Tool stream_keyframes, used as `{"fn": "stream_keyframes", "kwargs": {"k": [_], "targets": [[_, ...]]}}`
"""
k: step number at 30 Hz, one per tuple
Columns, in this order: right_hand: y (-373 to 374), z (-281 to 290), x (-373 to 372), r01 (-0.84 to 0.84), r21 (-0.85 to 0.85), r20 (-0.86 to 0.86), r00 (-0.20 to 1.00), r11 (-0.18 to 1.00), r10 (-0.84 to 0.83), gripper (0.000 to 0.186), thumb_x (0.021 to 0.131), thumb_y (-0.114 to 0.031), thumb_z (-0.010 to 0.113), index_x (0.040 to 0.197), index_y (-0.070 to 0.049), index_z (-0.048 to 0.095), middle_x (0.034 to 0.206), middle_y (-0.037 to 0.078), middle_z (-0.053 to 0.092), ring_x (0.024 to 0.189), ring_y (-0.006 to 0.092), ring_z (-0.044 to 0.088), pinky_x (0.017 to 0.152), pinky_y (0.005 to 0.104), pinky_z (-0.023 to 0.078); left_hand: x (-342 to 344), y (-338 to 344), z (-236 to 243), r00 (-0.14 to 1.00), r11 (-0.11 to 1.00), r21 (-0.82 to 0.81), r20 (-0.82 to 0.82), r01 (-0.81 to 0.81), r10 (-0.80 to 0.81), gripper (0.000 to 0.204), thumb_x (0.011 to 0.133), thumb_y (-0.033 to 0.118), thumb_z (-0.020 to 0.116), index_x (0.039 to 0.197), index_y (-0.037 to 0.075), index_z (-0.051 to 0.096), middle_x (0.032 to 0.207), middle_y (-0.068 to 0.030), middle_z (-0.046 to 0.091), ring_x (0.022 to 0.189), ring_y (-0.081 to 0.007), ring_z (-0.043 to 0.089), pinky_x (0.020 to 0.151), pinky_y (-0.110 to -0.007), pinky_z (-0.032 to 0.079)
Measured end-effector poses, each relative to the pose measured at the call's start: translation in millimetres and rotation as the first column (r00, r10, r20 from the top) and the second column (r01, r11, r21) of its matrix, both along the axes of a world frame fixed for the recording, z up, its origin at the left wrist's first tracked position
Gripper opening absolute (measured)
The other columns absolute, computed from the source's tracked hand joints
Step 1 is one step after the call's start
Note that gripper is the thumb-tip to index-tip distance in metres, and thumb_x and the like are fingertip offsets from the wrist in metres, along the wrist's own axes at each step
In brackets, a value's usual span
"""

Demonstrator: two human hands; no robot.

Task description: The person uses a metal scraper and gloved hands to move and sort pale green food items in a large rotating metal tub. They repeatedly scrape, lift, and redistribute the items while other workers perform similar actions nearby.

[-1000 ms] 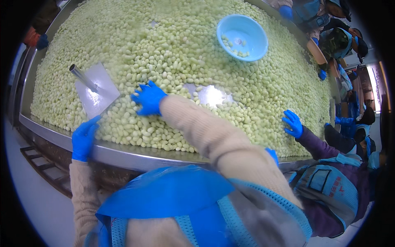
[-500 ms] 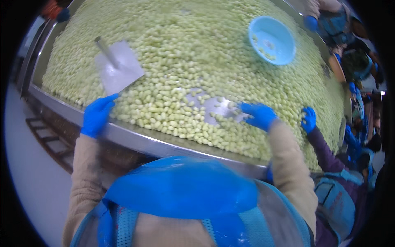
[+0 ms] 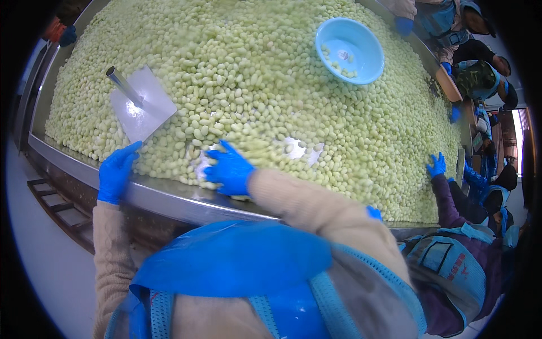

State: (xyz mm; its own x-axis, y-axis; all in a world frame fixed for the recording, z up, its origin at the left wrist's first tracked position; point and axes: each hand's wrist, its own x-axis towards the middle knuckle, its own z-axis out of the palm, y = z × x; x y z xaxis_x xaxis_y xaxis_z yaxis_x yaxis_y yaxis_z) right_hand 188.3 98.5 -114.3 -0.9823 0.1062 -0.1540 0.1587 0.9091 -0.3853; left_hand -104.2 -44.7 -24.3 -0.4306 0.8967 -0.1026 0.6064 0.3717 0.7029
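Pale green oval pieces, bean- or grape-like, fill a wide metal-rimmed tray in a thick layer. My right hand, in a blue glove, lies among them near the front rim with its fingers spread; pieces beside it are blurred by motion. Bare metal shows around its fingertips. At the front left, my left hand, also gloved in blue, is at the rim with fingers stretched forward and nothing visible in them. Just beyond its fingertips, a flat metal shovel with a short tube handle rests on the pieces.
A light blue basin with a few pieces inside sits on the layer at the far right. The metal rim runs along my front. A co-worker's gloved hand touches the pieces to my right; other people line the right side.
My right hand has swept left across the pieces, nearer my left hand, its forearm now crossing in front of me. The view has shifted slightly. The left hand stays by the rim.
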Motion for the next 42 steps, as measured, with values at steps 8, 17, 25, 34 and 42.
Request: {"fn": "stream_keyframes", "kwargs": {"k": [8, 17, 25, 34, 42], "targets": [[77.3, 83.4, 236.6, 0.750, -0.342, 0.390, 0.661, 0.566, -0.641, 0.069, 0.086, -0.015, 0.073, 0.149, -0.023, 0.046, 0.150, 0.008, 0.048, 0.137, 0.0274, 0.047, 0.117, 0.0402, 0.033, -6.5, 0.9, -5.0, 1.000, 1.000, -0.005, -0.014, 0.022, -0.022, 0.030, 0.094, 0.006, 0.062, 0.121, 0.010, 0.072, 0.100, -0.0049, 0.072, 0.085, -0.0103, 0.062, 0.081, -0.026, 0.050], [91.2, 11.6, 366.4, 0.564, 0.406, 0.314, 0.653, 0.719, -0.689, 0.066, 0.085, -0.031, 0.070, 0.141, -0.003, 0.050, 0.128, 0.021, 0.062, 0.117, 0.0329, 0.061, 0.103, 0.0398, 0.046, -12.6, 0.8, -11.0, 0.998, 0.998, 0.024, 0.034, 0.051, -0.051, 0.029, 0.096, 0.006, 0.059, 0.123, 0.008, 0.070, 0.108, -0.0076, 0.073, 0.093, -0.0132, 0.067, 0.086, -0.028, 0.051], [108.1, -25.2, 334.6, 0.510, 0.577, 0.453, 0.450, 0.637, -0.770, 0.054, 0.080, -0.038, 0.074, 0.121, -0.006, 0.060, 0.093, 0.017, 0.072, 0.090, 0.0359, 0.069, 0.085, 0.0462, 0.053, -10.2, 1.2, -6.8, 0.998, 0.998, 0.034, -0.023, 0.057, -0.056, 0.031, 0.094, 0.006, 0.061, 0.123, 0.008, 0.070, 0.104, -0.0079, 0.072, 0.094, -0.0138, 0.067, 0.086, -0.028, 0.051], [119.5, 20.0, 367.9, 0.959, -0.085, 0.264, 0.284, 0.271, -0.922, 0.043, 0.085, -0.025, 0.071, 0.126, -0.016, 0.067, 0.123, 0.004, 0.069, 0.109, 0.0226, 0.067, 0.091, 0.0337, 0.051, -9.2, 1.2, -6.9, 0.999, 0.998, 0.041, -0.019, 0.045, -0.044, 0.029, 0.093, 0.006, 0.061, 0.120, 0.007, 0.071, 0.112, -0.0090, 0.073, 0.099, -0.0159, 0.067, 0.091, -0.029, 0.050], [191.3, 120.8, 283.1, 0.577, -0.781, -0.104, 0.253, 0.237, -0.962, 0.053, 0.103, -0.011, 0.047, 0.153, 0.000, 0.032, 0.150, 0.009, 0.046, 0.139, 0.0250, 0.044, 0.115, 0.0334, 0.031, -11.2, 0.3, -5.4, 0.997, 0.999, 0.026, 0.073, 0.021, -0.023, 0.029, 0.093, 0.005, 0.061, 0.121, 0.004, 0.070, 0.113, -0.0095, 0.072, 0.101, -0.0152, 0.066, 0.092, -0.029, 0.051]]}}
